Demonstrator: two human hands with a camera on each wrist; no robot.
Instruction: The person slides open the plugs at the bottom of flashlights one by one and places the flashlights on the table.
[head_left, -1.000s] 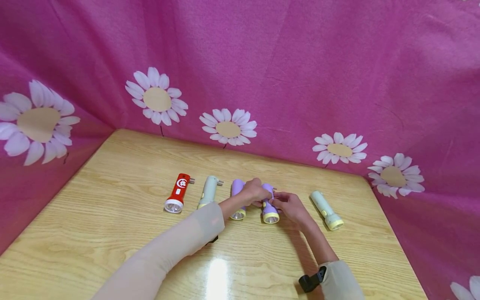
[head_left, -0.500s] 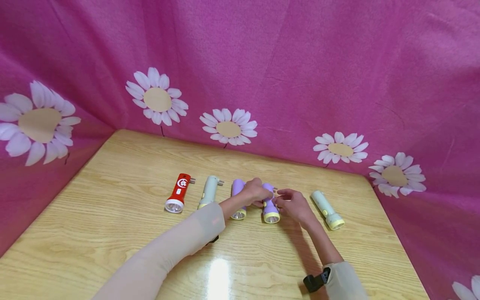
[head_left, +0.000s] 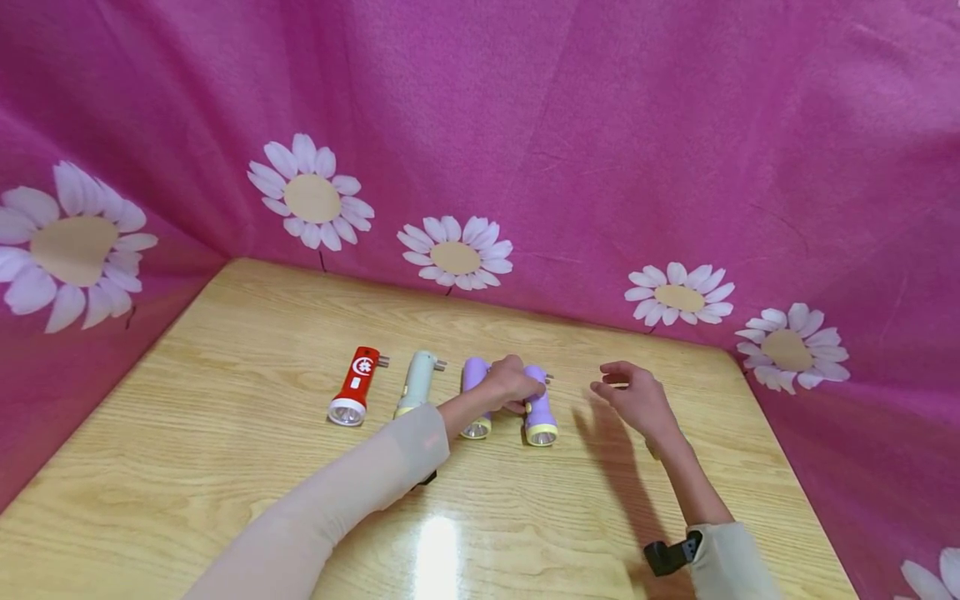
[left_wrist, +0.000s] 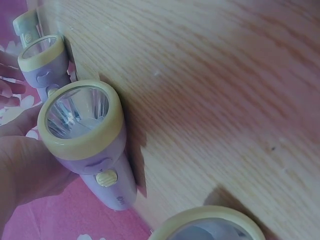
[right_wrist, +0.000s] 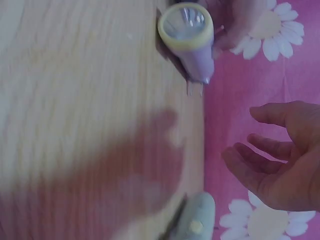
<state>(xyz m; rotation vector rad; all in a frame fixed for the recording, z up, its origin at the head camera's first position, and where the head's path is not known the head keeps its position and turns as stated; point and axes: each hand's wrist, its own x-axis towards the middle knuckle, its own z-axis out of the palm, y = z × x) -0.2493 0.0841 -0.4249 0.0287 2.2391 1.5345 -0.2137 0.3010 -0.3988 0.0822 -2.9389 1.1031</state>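
Note:
My left hand [head_left: 513,383] reaches over one purple flashlight [head_left: 476,427] and holds the body of the other purple flashlight [head_left: 540,414] with its fingers. That second flashlight lies on the table with its yellow-rimmed lens toward me, and metal plug prongs [right_wrist: 195,89] stick out near its tail. In the left wrist view the nearer purple flashlight [left_wrist: 107,182] hides part of the hand. My right hand [head_left: 637,400] hovers to the right, fingers loosely bent and holding nothing. Below it, a pale green flashlight [right_wrist: 197,215] is mostly hidden in the head view.
A red flashlight [head_left: 358,375] with a white head and another pale green flashlight [head_left: 420,379] lie to the left, both with prongs out. My left sleeve covers the green one's head. A pink flowered cloth [head_left: 562,167] stands around the wooden table [head_left: 262,350].
My right hand has let go of the right purple flashlight and moved away to the right, over the pale green one. The left hand stays in place.

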